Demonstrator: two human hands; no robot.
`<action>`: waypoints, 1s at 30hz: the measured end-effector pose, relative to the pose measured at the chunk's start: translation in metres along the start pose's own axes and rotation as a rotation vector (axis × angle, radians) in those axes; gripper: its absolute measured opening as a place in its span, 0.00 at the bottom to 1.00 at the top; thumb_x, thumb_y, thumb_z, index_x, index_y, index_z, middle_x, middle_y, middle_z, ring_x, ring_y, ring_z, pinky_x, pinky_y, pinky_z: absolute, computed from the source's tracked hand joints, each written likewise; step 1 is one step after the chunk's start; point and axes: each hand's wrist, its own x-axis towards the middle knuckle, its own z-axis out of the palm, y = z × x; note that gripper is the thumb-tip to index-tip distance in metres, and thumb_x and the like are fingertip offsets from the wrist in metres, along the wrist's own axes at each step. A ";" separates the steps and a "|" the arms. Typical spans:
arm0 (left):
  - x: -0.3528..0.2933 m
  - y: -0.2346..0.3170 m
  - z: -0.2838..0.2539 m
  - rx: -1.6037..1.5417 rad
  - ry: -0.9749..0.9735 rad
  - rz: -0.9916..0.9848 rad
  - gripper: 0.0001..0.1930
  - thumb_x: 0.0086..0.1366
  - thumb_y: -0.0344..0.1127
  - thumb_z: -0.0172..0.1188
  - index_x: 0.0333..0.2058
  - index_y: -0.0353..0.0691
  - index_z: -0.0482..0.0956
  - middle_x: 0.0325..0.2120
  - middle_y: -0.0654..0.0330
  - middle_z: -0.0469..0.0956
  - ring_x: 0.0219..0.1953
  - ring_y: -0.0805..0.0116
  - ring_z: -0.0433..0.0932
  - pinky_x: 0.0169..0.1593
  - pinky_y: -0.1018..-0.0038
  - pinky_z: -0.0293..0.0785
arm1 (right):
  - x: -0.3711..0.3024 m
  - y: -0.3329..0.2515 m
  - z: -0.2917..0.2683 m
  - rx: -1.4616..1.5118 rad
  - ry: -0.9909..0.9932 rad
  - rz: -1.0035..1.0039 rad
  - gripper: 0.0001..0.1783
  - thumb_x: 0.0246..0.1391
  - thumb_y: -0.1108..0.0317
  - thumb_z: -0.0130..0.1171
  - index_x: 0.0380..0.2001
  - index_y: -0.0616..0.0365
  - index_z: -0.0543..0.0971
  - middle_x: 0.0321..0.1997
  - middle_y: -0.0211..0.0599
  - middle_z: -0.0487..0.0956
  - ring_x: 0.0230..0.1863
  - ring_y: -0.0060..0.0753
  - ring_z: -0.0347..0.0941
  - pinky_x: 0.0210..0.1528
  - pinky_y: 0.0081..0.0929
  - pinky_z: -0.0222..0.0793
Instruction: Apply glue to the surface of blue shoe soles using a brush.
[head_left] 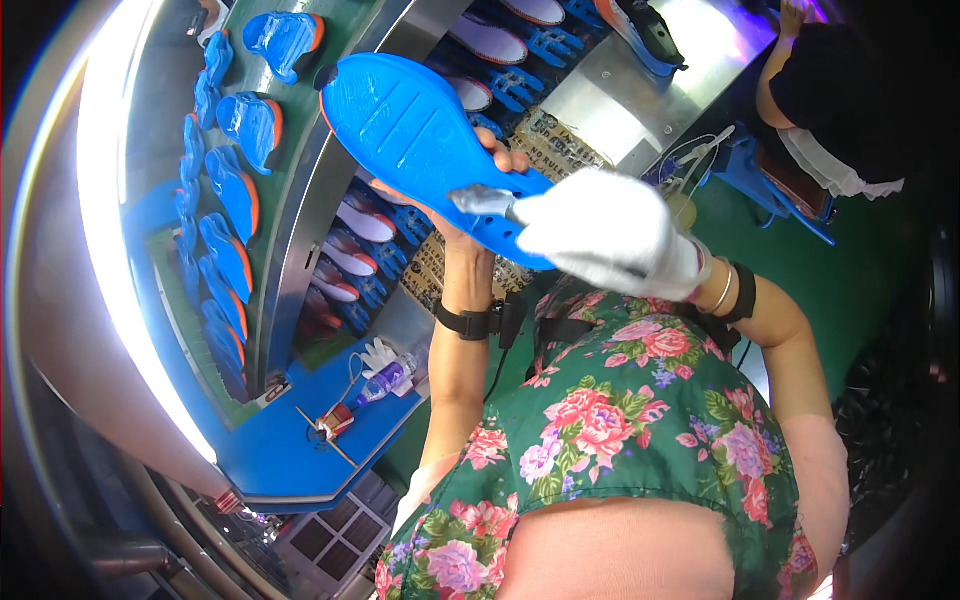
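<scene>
A blue shoe sole (390, 120) with an orange edge is tilted up in front of me, its ridged face toward me. My bare left hand (458, 228) grips it from behind, fingers curled over the far edge and the palm under the near one. In a white knitted glove, my right hand (620, 235) is closed round a brush (484, 200) with a wet-looking grey tip. That tip lies over the narrower part of the sole, by its small holes; whether it touches, I cannot tell. The glove hides the handle and one end of the sole.
Several blue soles (230, 190) with orange edges line the green conveyor (340, 30) at left, under a bright light tube (125, 250). Shoe uppers (365, 220) sit on racks beneath. A bottle (385, 380) stands on a blue table (280, 450). Another person (835, 90) is at upper right.
</scene>
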 end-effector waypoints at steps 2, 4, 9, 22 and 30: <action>0.004 0.000 0.003 0.010 -0.015 -0.016 0.65 0.40 0.94 0.40 0.48 0.28 0.73 0.32 0.47 0.79 0.37 0.47 0.78 0.46 0.53 0.76 | -0.012 -0.009 0.011 0.024 -0.034 0.032 0.18 0.46 0.74 0.72 0.43 0.54 0.85 0.43 0.38 0.86 0.39 0.40 0.82 0.40 0.33 0.79; 0.005 0.001 0.001 -0.059 -0.107 -0.011 0.64 0.42 0.94 0.39 0.48 0.28 0.73 0.32 0.47 0.78 0.37 0.46 0.78 0.44 0.53 0.78 | -0.013 -0.011 0.005 0.067 -0.061 0.070 0.17 0.46 0.74 0.73 0.42 0.52 0.86 0.41 0.38 0.86 0.38 0.40 0.82 0.40 0.33 0.79; 0.007 0.014 -0.014 0.100 0.005 -0.043 0.58 0.44 0.88 0.52 0.52 0.32 0.69 0.36 0.53 0.77 0.37 0.56 0.75 0.46 0.58 0.72 | -0.011 0.001 -0.005 0.109 -0.021 0.102 0.14 0.47 0.73 0.71 0.41 0.54 0.86 0.42 0.40 0.85 0.38 0.41 0.82 0.40 0.33 0.78; 0.019 0.027 -0.011 0.139 -0.126 -0.413 0.62 0.52 0.88 0.33 0.67 0.33 0.61 0.50 0.41 0.77 0.40 0.43 0.83 0.42 0.52 0.83 | -0.033 -0.008 0.009 0.037 -0.224 -0.080 0.14 0.49 0.68 0.69 0.42 0.51 0.84 0.36 0.32 0.82 0.35 0.37 0.79 0.34 0.32 0.78; 0.023 0.033 -0.014 0.169 -0.041 -0.557 0.61 0.53 0.87 0.33 0.68 0.37 0.61 0.53 0.42 0.76 0.40 0.42 0.83 0.44 0.50 0.83 | -0.023 0.014 -0.003 0.375 -0.198 0.187 0.10 0.45 0.76 0.72 0.34 0.57 0.87 0.38 0.39 0.86 0.37 0.35 0.83 0.40 0.29 0.78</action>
